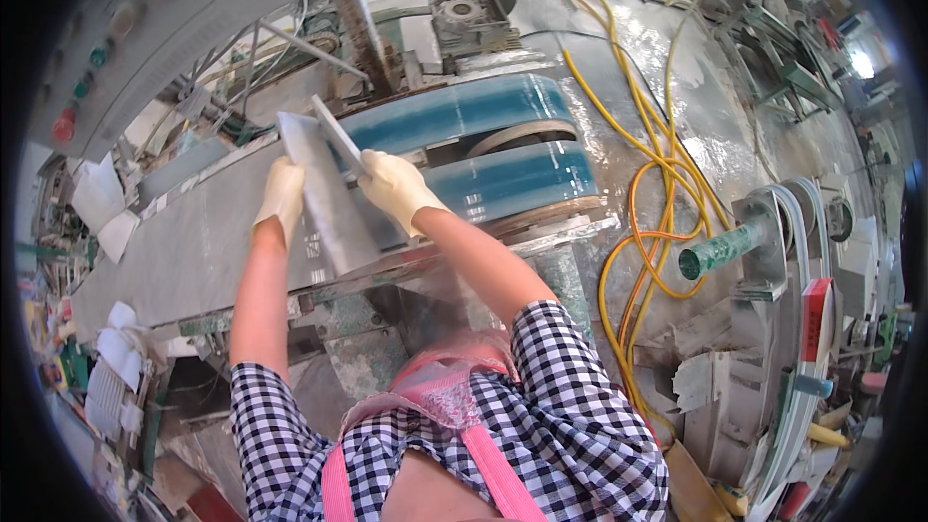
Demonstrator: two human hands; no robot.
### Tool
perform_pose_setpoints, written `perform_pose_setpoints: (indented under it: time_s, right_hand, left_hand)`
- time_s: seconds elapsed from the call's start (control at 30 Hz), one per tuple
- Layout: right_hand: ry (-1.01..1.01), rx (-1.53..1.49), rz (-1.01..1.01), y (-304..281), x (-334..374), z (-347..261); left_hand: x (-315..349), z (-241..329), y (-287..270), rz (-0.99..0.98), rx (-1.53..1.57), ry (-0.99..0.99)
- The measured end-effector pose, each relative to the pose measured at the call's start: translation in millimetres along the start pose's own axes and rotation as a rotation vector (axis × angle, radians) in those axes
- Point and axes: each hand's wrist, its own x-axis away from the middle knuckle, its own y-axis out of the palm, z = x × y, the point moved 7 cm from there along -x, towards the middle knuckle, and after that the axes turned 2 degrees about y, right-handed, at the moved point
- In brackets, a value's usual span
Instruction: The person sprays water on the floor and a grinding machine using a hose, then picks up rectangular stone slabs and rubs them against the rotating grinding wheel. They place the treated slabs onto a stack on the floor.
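My left hand (282, 191), in a pale yellow glove, is closed on the left edge of a flat grey slab (329, 203). The slab is tilted above a machine's grey metal bed, its lower end smeared by motion. My right hand (394, 186), gloved the same way, grips a second, narrower-looking slab (336, 133) seen nearly edge-on. The two slabs are close together at their upper ends; whether they touch, I cannot tell. Just right of my right hand run two wide blue belts (522, 177), which bend round at the machine's right end.
At upper left hangs a control panel (64, 126) with red and green buttons. The grey bed (184, 232) stretches left. A motor (469, 14) stands behind the belts. Yellow hoses (667, 169) lie coiled on the wet floor at right, near a green roller (720, 251).
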Motion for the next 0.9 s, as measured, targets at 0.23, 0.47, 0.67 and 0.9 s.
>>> perform_pose_setpoints:
  time_s: [0.23,0.47,0.67,0.9]
  right_hand:
    - [-0.016,0.051,-0.085,7.1,5.3,-23.9]
    - [0.185,0.173,-0.211,13.0,9.3,-37.0]
    - [0.131,0.149,-0.17,16.9,9.1,-27.6]
    - [0.134,0.096,-0.158,8.4,9.9,-21.7]
  left_hand:
    - [35.9,22.6,42.0,-0.201,0.672,0.049]
    - [21.1,-14.0,21.2,0.14,-0.901,0.114]
    - [8.7,-26.0,24.9,0.042,-0.883,-0.125]
    - [1.3,-11.3,29.2,-0.125,-0.944,-0.153]
